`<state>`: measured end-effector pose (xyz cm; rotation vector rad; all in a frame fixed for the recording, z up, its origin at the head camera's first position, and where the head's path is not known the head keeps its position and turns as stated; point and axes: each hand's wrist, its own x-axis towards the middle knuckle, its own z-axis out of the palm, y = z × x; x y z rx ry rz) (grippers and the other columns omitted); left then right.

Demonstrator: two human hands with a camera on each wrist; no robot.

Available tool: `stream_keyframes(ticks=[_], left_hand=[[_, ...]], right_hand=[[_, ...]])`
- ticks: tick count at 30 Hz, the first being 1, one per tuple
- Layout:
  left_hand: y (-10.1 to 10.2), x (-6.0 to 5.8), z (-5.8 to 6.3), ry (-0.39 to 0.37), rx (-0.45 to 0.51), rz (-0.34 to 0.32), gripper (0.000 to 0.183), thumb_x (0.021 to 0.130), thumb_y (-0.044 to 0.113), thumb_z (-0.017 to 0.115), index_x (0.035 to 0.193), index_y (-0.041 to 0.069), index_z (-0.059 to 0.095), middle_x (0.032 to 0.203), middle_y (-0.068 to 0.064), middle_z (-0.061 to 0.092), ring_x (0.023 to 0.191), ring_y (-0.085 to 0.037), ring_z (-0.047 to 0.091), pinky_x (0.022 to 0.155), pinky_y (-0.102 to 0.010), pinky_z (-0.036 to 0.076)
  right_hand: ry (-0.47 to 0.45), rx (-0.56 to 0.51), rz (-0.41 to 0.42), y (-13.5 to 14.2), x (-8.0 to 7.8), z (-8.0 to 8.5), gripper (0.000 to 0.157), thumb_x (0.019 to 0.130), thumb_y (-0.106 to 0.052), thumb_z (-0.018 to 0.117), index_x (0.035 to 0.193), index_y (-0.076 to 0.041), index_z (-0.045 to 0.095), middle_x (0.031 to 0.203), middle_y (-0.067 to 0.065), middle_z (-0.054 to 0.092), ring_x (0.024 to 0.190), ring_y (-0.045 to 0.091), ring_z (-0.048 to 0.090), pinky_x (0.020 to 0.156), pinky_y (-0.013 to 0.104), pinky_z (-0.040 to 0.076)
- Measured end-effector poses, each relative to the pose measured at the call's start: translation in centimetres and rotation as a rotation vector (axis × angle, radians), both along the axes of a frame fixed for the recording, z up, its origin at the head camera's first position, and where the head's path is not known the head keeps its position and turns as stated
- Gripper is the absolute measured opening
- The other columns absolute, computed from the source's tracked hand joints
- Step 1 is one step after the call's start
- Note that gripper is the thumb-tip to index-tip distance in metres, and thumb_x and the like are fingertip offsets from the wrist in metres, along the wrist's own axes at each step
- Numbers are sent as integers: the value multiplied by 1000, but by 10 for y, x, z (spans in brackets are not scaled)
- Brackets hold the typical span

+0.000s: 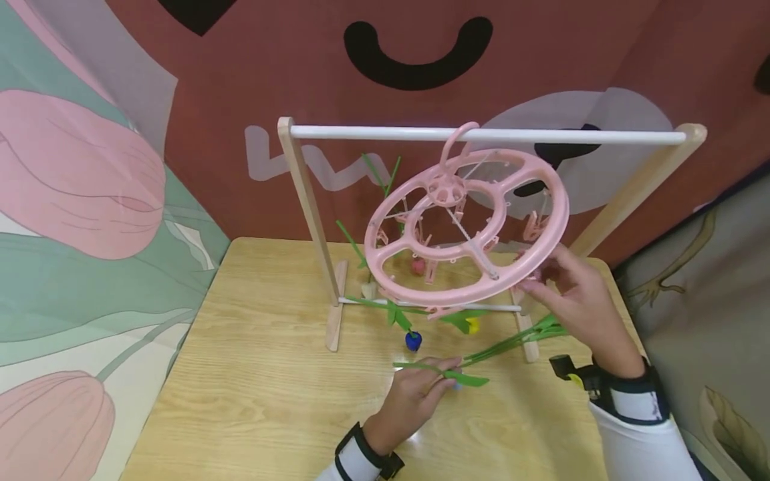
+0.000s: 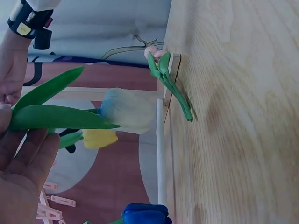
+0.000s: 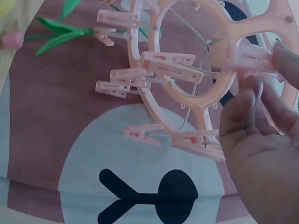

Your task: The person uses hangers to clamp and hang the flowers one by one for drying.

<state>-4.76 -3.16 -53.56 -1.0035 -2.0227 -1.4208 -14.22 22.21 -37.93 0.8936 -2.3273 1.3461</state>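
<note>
My left hand [image 1: 415, 391] holds an artificial tulip by its green stem and leaves [image 2: 65, 116]; its pale blue-and-white flower head [image 2: 128, 111] shows in the left wrist view. A pink round clip hanger [image 1: 466, 227] hangs tilted from the white bar. At its right rim my right hand [image 1: 580, 304] pinches a pink clothespin [image 3: 252, 58], partly hidden by the fingers. Other clothespins [image 3: 173, 65] dangle around the rings. Below the hanger are a blue tulip [image 1: 413, 341], a yellow tulip [image 1: 473, 325] and a pinkish-red tulip [image 1: 418, 266].
The white bar [image 1: 373, 133] rests on a wooden rack [image 1: 309, 214] standing on the wood-grain table [image 1: 252, 401]. Green-stemmed flowers [image 2: 175, 93] lie beside the rack's right foot [image 1: 528, 334]. A printed cloth [image 1: 240, 80] covers the wall behind.
</note>
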Motion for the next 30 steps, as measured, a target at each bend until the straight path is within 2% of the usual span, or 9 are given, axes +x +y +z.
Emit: stream_keyframes(ticks=[3,5,9,14,19,24,30], left_hand=[[-1,-1,1,3,-13,23,31,87,-5,76,117,-3,71,115,-16,77,104,-20,76,91,-17,59],[-1,-2,2,7,-22,41,33,88,-4,76,121,-4,70,114,-16,77,104,-19,76,91,-17,59],[-2,-4,5,-23,-4,43,36,89,-4,75,124,-5,68,112,-16,77,101,-18,76,88,-14,58],[-3,-7,4,-45,27,47,38,87,-6,76,124,-7,68,106,-14,77,91,-17,76,84,-13,59],[-4,-9,-1,-99,73,49,37,87,-8,75,123,-8,68,108,-18,76,89,-21,76,81,-14,60],[-4,-13,-1,-124,121,74,32,88,-8,74,119,-9,69,108,-20,76,85,-23,78,75,-15,61],[-6,-19,1,-152,170,116,23,90,-8,73,112,-6,73,95,-16,77,78,-20,74,69,-16,61]], right_hand=[[-25,18,-6,1,1,1,63,80,21,76,137,1,61,125,-13,66,93,3,62,79,9,55],[-49,20,4,1,2,1,59,80,22,75,134,1,63,126,-13,65,97,2,64,81,10,57],[-106,15,38,-2,5,-5,53,80,23,74,128,3,64,118,-9,66,96,3,66,81,12,58],[-175,66,31,-12,14,-17,46,83,15,77,124,-1,66,108,-6,68,90,4,66,80,13,59],[-184,67,48,-24,22,-31,38,81,14,79,113,-2,68,97,4,69,86,6,65,79,14,58],[-170,51,39,-37,29,-41,37,77,13,83,108,-2,70,92,4,70,83,7,63,76,16,57],[-150,-16,-1,-53,38,-50,38,71,12,87,103,-3,73,88,4,70,83,8,61,74,16,55]])
